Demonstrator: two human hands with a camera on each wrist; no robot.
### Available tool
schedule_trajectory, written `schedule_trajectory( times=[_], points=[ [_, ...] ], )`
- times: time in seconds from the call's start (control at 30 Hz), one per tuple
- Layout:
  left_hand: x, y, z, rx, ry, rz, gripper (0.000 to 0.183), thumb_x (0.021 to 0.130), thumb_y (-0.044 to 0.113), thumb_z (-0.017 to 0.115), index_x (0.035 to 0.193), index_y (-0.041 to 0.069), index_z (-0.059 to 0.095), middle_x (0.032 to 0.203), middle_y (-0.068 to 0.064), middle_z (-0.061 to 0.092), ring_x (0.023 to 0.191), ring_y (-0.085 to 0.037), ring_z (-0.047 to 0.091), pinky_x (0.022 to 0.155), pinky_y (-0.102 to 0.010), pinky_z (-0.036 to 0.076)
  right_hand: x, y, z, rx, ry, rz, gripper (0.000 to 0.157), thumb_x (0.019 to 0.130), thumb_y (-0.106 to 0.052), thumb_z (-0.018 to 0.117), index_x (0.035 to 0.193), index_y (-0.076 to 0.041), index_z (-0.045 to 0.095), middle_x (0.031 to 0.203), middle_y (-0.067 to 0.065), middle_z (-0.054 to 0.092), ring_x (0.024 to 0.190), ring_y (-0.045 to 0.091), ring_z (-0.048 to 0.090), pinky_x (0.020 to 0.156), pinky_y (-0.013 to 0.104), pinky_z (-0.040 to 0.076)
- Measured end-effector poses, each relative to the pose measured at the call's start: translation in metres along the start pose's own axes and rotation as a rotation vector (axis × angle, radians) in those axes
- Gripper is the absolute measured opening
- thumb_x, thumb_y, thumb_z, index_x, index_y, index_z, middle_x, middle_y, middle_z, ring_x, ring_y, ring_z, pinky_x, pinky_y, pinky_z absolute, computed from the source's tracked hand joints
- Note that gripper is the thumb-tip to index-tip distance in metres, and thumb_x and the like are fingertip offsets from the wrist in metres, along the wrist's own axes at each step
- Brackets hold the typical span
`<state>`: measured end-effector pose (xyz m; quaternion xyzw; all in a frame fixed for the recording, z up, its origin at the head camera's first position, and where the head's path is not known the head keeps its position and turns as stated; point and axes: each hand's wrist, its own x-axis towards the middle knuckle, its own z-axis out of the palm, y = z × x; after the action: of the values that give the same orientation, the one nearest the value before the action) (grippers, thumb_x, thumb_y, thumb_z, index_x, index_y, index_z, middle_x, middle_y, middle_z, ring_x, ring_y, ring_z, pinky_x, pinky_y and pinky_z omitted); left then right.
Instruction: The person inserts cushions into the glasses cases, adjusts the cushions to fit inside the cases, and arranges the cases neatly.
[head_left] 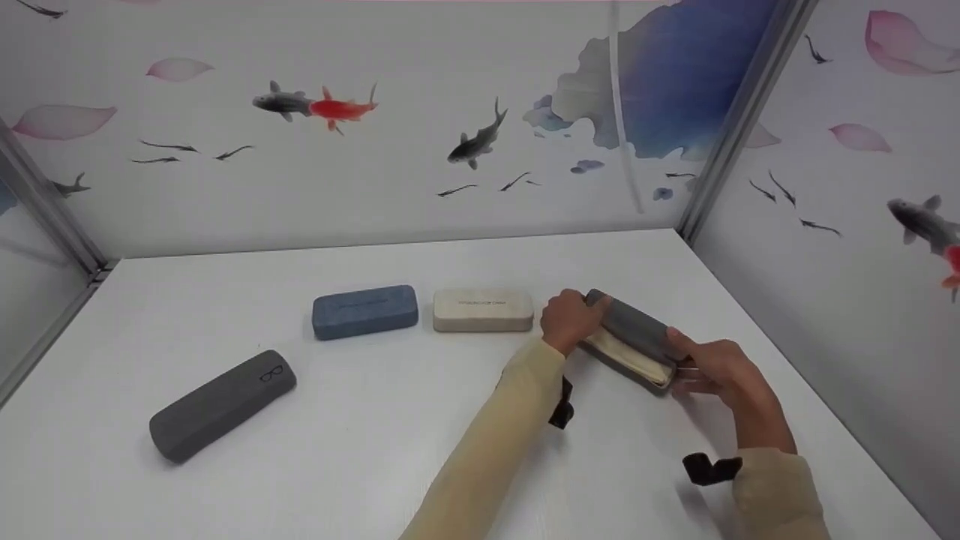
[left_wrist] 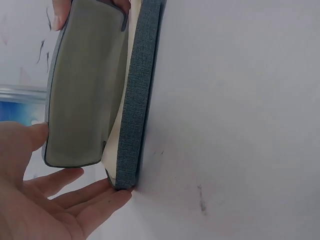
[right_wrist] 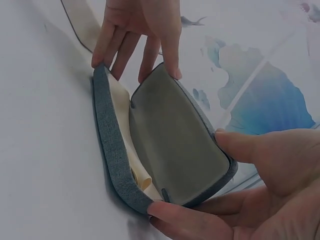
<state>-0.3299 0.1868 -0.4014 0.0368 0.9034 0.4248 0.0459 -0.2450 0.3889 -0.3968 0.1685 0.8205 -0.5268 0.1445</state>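
Note:
A grey fabric-covered glasses case (head_left: 637, 330) stands with its lid raised at the table's right side. My left hand (head_left: 568, 319) holds its left end, the thumb (left_wrist: 40, 136) on the lid's edge and fingertips against the base. At the opposite end my right hand (right_wrist: 270, 175) grips it likewise, thumb on the lid's rim and fingers by the base corner. Inside the base lies a cream cloth (right_wrist: 142, 177), partly folded over; whatever is beneath it is hidden. The lid's greenish-grey lining (left_wrist: 85, 90) faces both wrist cameras.
To the left of my hands sit a closed beige case (head_left: 484, 310) and a closed blue case (head_left: 365, 311). A closed dark grey case (head_left: 223, 405) with a glasses drawing lies slanted at the left. Printed walls (head_left: 375, 195) border the white table (head_left: 360, 465) at back and right.

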Motion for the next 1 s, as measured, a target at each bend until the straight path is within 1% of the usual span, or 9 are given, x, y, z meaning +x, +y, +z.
schedule_trajectory(
  times=[0.07,0.13,0.3,0.43,0.57,0.7,0.8,0.97,1.0],
  points=[
    [-0.001,-0.001,-0.001,-0.008,-0.007,0.015,0.052,0.096,0.048,0.062,0.124,0.003,0.068,0.117,-0.012,0.073,0.103,-0.024,0.069,0.087,-0.035,0.055,0.000,0.000,0.000,-0.026,-0.004,-0.006,0.091,0.102,-0.052,0.049,0.145,0.024,0.024,0.147,0.038,0.042,0.101,0.013,0.072,0.091,0.030,0.058],
    [-0.001,-0.003,-0.002,-0.029,-0.018,0.022,0.052,0.097,0.045,0.062,0.127,0.004,0.066,0.123,-0.012,0.071,0.112,-0.027,0.068,0.093,-0.037,0.054,0.000,-0.001,0.001,-0.059,-0.003,-0.014,0.089,0.102,-0.052,0.048,0.144,0.024,0.026,0.146,0.037,0.045,0.108,0.021,0.071,0.096,0.033,0.056],
    [-0.002,-0.005,-0.002,-0.101,-0.027,-0.023,0.051,0.095,0.043,0.066,0.128,0.004,0.066,0.126,-0.012,0.070,0.118,-0.028,0.066,0.097,-0.038,0.053,-0.002,0.000,0.002,-0.145,-0.002,-0.045,0.084,0.104,-0.050,0.044,0.143,0.023,0.032,0.144,0.035,0.048,0.128,0.034,0.060,0.103,0.038,0.052],
    [-0.002,-0.007,-0.002,-0.149,-0.026,-0.035,0.052,0.095,0.041,0.066,0.130,0.003,0.065,0.127,-0.012,0.070,0.119,-0.029,0.065,0.100,-0.038,0.052,-0.003,-0.001,0.003,-0.171,-0.003,-0.065,0.081,0.105,-0.048,0.043,0.141,0.024,0.035,0.139,0.036,0.052,0.122,0.032,0.064,0.102,0.038,0.053],
    [-0.002,-0.009,0.000,-0.130,-0.031,-0.015,0.057,0.096,0.048,0.062,0.132,0.004,0.063,0.129,-0.012,0.069,0.120,-0.028,0.064,0.100,-0.038,0.052,-0.005,-0.003,0.006,-0.204,0.004,-0.068,0.079,0.106,-0.045,0.042,0.139,0.027,0.034,0.133,0.037,0.054,0.115,0.026,0.065,0.106,0.045,0.049],
    [-0.004,-0.011,0.004,-0.108,-0.016,-0.003,0.060,0.096,0.051,0.062,0.132,0.004,0.063,0.129,-0.012,0.069,0.118,-0.028,0.065,0.099,-0.037,0.053,-0.009,-0.004,0.011,-0.238,0.013,-0.057,0.081,0.107,-0.044,0.039,0.141,0.029,0.026,0.142,0.042,0.042,0.130,0.043,0.053,0.114,0.057,0.037],
    [-0.004,-0.013,0.004,-0.121,-0.019,-0.004,0.055,0.096,0.047,0.064,0.130,0.003,0.064,0.127,-0.012,0.069,0.113,-0.025,0.066,0.097,-0.037,0.053,-0.010,-0.003,0.015,-0.248,0.027,-0.067,0.081,0.108,-0.043,0.037,0.141,0.029,0.024,0.145,0.045,0.034,0.139,0.051,0.039,0.117,0.060,0.031],
    [-0.005,-0.014,0.001,-0.154,-0.073,-0.003,0.050,0.099,0.041,0.061,0.131,0.003,0.061,0.124,-0.013,0.068,0.104,-0.021,0.063,0.093,-0.036,0.054,-0.011,0.000,0.024,-0.264,0.086,-0.103,0.077,0.108,-0.041,0.035,0.139,0.029,0.029,0.139,0.045,0.039,0.126,0.047,0.046,0.111,0.057,0.039],
    [-0.005,-0.015,-0.001,-0.155,-0.084,-0.002,0.050,0.100,0.040,0.060,0.132,0.003,0.060,0.125,-0.013,0.068,0.106,-0.022,0.063,0.094,-0.036,0.053,-0.011,0.000,0.027,-0.268,0.098,-0.108,0.076,0.108,-0.041,0.034,0.139,0.028,0.030,0.137,0.044,0.041,0.123,0.044,0.047,0.108,0.056,0.041]
  ],
)
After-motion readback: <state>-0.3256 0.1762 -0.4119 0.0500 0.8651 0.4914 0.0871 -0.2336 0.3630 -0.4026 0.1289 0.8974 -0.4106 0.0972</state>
